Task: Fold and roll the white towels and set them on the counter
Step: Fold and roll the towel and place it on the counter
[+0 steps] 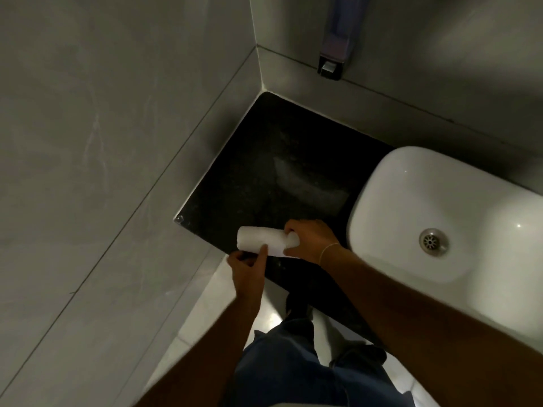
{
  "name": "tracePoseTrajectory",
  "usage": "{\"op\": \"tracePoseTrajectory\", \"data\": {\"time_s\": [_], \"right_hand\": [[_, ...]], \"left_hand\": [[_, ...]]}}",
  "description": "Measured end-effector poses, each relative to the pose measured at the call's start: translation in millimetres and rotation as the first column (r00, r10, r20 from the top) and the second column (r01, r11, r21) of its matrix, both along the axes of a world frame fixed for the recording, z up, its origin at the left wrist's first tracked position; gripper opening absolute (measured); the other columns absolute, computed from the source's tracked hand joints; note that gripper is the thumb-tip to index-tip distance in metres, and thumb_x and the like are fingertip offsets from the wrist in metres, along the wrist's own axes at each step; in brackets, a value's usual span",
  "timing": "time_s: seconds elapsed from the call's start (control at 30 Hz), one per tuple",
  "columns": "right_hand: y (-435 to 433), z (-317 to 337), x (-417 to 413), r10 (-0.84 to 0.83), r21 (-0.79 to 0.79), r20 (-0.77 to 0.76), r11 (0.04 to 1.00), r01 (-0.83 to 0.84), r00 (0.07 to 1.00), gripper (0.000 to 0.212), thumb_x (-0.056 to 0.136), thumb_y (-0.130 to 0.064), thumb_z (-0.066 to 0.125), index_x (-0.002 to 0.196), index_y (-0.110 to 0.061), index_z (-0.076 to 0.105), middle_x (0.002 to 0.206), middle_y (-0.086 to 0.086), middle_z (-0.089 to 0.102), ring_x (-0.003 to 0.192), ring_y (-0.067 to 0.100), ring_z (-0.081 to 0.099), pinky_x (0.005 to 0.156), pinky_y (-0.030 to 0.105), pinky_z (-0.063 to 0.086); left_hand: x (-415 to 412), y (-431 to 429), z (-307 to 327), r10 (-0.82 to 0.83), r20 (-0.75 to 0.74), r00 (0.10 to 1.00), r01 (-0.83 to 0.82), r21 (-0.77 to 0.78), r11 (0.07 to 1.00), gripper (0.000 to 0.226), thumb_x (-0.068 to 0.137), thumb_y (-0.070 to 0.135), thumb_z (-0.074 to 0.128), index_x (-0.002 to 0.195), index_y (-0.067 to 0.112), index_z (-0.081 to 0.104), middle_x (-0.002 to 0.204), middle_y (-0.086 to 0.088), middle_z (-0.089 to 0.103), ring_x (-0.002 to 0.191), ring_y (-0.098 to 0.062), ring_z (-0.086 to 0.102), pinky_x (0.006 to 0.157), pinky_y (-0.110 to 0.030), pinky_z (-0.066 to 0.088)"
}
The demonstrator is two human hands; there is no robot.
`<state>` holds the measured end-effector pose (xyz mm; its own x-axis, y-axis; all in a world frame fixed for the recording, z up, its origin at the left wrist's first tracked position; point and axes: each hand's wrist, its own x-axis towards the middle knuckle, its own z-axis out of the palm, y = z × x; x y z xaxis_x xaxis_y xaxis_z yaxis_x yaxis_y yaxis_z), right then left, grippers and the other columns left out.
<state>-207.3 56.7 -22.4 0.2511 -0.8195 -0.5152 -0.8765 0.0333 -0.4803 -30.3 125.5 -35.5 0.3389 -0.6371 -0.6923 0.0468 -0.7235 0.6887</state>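
While my right hand [311,239] grips one end of the rolled towel [261,241] and my left hand [246,267] pinches its loose edge, I should tuck it snug on the dark surface [264,160].

towel [261,239] on counter [264,160], sink [440,207] right

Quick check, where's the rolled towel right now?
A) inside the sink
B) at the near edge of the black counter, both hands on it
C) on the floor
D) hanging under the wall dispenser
B: the rolled towel lies at the front edge of the black counter, left of the sink, with the right hand gripping its right end and the left hand touching its front.
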Motion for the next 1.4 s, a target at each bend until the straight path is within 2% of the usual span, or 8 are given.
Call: {"op": "tracePoseTrajectory", "data": {"time_s": [0.07, 0.37, 0.53, 0.67, 0.87, 1.0, 1.27, 1.4], "right_hand": [[12.3, -0.1, 2.7, -0.064, 0.024, 0.060, 0.998, 0.062, 0.996, 0.051, 0.077, -0.053, 0.079, 0.118, -0.031, 0.059, 0.117, -0.001, 0.067, 0.104, 0.023, 0.064, 0.087, 0.035, 0.053], [92.6, 25.3, -5.7, -0.439, 0.191, 0.373, 0.898, 0.395, 0.818, 0.048, 0.078, -0.049, 0.081, 0.118, -0.033, 0.061, 0.114, -0.007, 0.069, 0.103, 0.010, 0.065, 0.096, 0.039, 0.056], [121.0, 76.6, -61.3, -0.367, -0.114, 0.487, 0.873, 0.475, 0.793, 0.046, 0.077, -0.053, 0.081, 0.113, -0.032, 0.061, 0.120, -0.011, 0.056, 0.110, 0.004, 0.054, 0.096, 0.024, 0.049], [152.4, 107.8, -112.7, -0.578, 0.122, 0.618, 0.741, 0.661, 0.534, 0.043, 0.081, -0.029, 0.086, 0.112, -0.028, 0.056, 0.112, -0.007, 0.066, 0.099, 0.003, 0.065, 0.085, 0.024, 0.056], [234.1, 130.1, -232.9, -0.726, 0.294, 0.676, 0.425, 0.856, 0.128, 0.033, 0.083, -0.026, 0.084, 0.109, -0.021, 0.065, 0.102, 0.005, 0.075, 0.092, 0.018, 0.072, 0.073, 0.030, 0.060], [307.0, 128.3, -309.1, -0.713, 0.286, 0.702, 0.286, 0.915, 0.003, 0.024, 0.091, -0.033, 0.075, 0.111, -0.021, 0.068, 0.107, 0.004, 0.074, 0.102, 0.025, 0.070, 0.087, 0.039, 0.059], [387.6, 96.8, -452.9, -0.559, 0.515, 0.637, -0.204, 0.832, -0.531, 0.037, 0.077, -0.030, 0.087, 0.111, -0.025, 0.074, 0.113, 0.006, 0.076, 0.102, 0.027, 0.073, 0.088, 0.044, 0.061], [386.4, 58.8, -542.0, -0.567, 0.453, 0.626, -0.293, 0.842, -0.535, 0.024, 0.089, -0.030, 0.076, 0.112, -0.025, 0.070, 0.116, 0.007, 0.075, 0.100, 0.025, 0.073, 0.090, 0.046, 0.058]], "left_hand": [[-11.6, 1.8, -1.7, 0.058, -0.241, 0.969, -0.029, 0.124, 0.992, 0.086, 0.063, 0.051, 0.088, 0.134, 0.012, 0.059, 0.126, -0.014, 0.071, 0.105, -0.030, 0.074, 0.093, -0.050, 0.062], [-42.9, -8.3, 29.1, 0.213, -0.421, 0.882, -0.152, 0.175, 0.973, 0.085, 0.055, 0.043, 0.097, 0.126, 0.009, 0.066, 0.117, -0.013, 0.072, 0.105, -0.033, 0.069, 0.089, -0.048, 0.056], [-80.4, 6.6, 85.1, -0.042, -0.510, 0.859, 0.081, 0.055, 0.995, 0.081, 0.055, 0.058, 0.089, 0.122, 0.017, 0.069, 0.125, -0.019, 0.071, 0.116, -0.043, 0.066, 0.104, -0.070, 0.047], [-145.4, 8.8, 129.3, -0.202, -0.502, 0.841, 0.199, -0.061, 0.978, 0.094, 0.043, 0.060, 0.096, 0.121, 0.015, 0.071, 0.120, -0.020, 0.073, 0.110, -0.039, 0.071, 0.098, -0.063, 0.055], [-287.8, 41.2, 165.4, -0.431, -0.577, 0.694, 0.434, -0.142, 0.889, 0.025, 0.080, 0.030, 0.083, 0.103, 0.018, 0.083, 0.114, -0.018, 0.078, 0.105, -0.030, 0.075, 0.097, -0.054, 0.058], [-386.9, 83.9, 161.8, -0.539, -0.583, 0.607, 0.588, -0.126, 0.799, 0.061, 0.076, 0.027, 0.087, 0.129, 0.004, 0.066, 0.124, -0.023, 0.073, 0.112, -0.036, 0.070, 0.103, -0.058, 0.054], [-581.6, 156.4, 135.1, -0.664, -0.595, 0.453, 0.777, -0.103, 0.622, 0.052, 0.093, 0.018, 0.073, 0.140, 0.003, 0.057, 0.128, -0.021, 0.070, 0.115, -0.039, 0.069, 0.092, -0.048, 0.060], [-614.8, 171.4, 144.3, -0.812, -0.439, 0.385, 0.877, -0.101, 0.470, 0.065, 0.092, 0.029, 0.072, 0.150, 0.014, 0.047, 0.130, -0.007, 0.066, 0.120, -0.025, 0.063, 0.095, -0.033, 0.050]]}}
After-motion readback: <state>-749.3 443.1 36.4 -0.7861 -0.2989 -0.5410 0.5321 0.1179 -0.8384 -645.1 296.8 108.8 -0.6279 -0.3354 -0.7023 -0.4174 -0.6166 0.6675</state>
